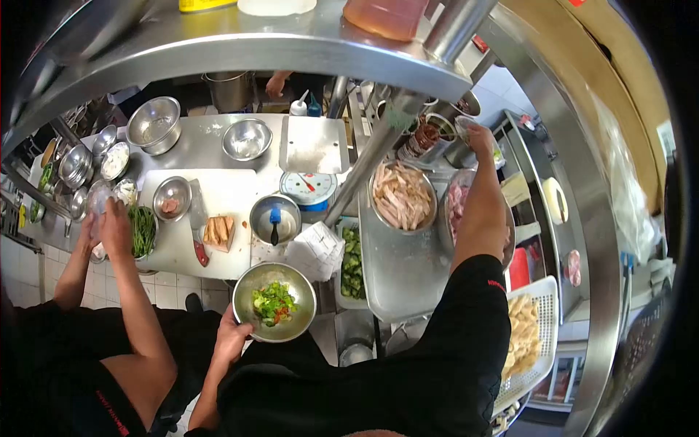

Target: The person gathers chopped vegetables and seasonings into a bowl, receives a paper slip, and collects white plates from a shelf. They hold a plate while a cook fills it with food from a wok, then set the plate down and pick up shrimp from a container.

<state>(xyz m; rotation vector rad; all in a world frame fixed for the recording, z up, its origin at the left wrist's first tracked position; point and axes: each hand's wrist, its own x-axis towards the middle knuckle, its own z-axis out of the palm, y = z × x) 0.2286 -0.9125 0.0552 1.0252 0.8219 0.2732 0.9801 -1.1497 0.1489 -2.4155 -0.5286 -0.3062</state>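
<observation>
My left hand [231, 336] grips the rim of a metal bowl [246, 285] and holds it in front of my body. Chopped green vegetables [272, 301] with red bits lie inside it. Far out to the right, my right hand [478, 140] is closed, fingers downward, above the sauce containers. What it grips is too small to make out. Beside it stands a tin with dark red sauce [424, 140]. Below my forearm are a bowl of pale meat strips [402, 195] and a bowl of raw pink meat [459, 198], partly hidden by my arm.
On my left, a co-worker's hands [113, 227] are over green beans [143, 231]. A knife [199, 244] lies on the white cutting board [251, 182] near cooked meat [219, 231]. A dial scale [309, 187] stands behind. A metal shelf [291, 54] and slanted post [371, 156] cross the view.
</observation>
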